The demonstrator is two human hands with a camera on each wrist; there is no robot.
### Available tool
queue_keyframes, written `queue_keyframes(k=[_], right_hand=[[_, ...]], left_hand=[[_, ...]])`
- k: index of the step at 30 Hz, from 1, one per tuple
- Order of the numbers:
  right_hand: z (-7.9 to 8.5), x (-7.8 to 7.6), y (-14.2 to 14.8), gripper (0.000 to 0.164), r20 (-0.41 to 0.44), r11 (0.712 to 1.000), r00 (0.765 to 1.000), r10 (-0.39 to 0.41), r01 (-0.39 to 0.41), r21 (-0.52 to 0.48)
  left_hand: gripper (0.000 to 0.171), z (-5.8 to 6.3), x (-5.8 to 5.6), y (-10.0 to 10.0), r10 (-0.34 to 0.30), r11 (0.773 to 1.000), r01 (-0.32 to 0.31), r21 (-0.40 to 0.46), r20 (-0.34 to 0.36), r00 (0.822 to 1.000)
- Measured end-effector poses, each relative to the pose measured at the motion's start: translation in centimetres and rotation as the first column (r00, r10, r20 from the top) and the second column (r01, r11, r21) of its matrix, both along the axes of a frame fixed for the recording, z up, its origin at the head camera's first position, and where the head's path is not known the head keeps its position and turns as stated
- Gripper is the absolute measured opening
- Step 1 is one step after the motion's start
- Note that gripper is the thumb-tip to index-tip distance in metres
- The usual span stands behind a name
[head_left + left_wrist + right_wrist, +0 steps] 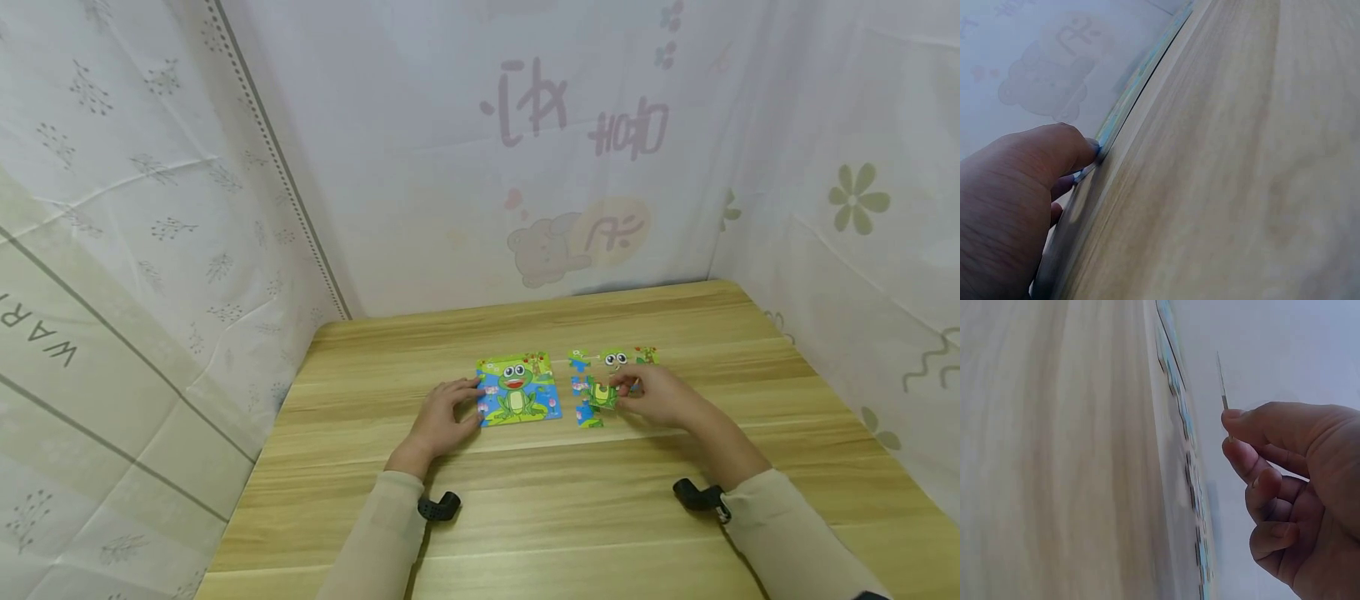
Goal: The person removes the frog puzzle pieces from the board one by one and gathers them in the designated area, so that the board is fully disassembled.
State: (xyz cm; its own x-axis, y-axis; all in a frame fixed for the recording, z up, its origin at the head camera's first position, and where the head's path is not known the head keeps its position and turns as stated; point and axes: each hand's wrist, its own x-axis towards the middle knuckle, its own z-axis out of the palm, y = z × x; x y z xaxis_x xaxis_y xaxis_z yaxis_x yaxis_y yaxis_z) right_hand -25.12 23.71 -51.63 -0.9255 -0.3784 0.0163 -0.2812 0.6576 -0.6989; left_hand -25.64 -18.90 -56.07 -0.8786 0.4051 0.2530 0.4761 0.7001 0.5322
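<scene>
A square frog picture puzzle (517, 389) lies flat on the table, showing a whole green frog on blue. My left hand (444, 417) rests at its left edge, with thumb and fingertips touching the edge; in the left wrist view the thumb (1060, 150) lies on it. To the right, my right hand (654, 393) pinches a puzzle piece (602, 395) with a green frog's belly. The right wrist view shows this thin piece (1221, 381) edge-on between thumb and forefinger, raised off the table. Under and around it lie several other pieces, partly hidden by the hand.
At the left of that group are a top piece (578, 362) and a bottom piece (588, 417); a frog-eyes piece (616, 359) lies at the back. The wooden table (525, 508) meets fabric curtains (420, 208) behind and at the sides.
</scene>
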Motion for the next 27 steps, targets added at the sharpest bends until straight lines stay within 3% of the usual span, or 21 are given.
queue_keyframes(k=[10,27], right_hand=[[-0.4,0.4,1.8,0.026,0.029,0.999,0.999,-0.041,0.041,0.007],[-0.7,1.0,3.1,0.015,-0.002,1.000,1.000,-0.002,0.002,-0.011]], left_hand=[[0.042,0.2,0.0,0.1,0.000,1.000,0.000,0.001,0.007,1.000],[0.043,0.2,0.0,0.0,0.000,1.000,-0.001,0.004,0.017,1.000]])
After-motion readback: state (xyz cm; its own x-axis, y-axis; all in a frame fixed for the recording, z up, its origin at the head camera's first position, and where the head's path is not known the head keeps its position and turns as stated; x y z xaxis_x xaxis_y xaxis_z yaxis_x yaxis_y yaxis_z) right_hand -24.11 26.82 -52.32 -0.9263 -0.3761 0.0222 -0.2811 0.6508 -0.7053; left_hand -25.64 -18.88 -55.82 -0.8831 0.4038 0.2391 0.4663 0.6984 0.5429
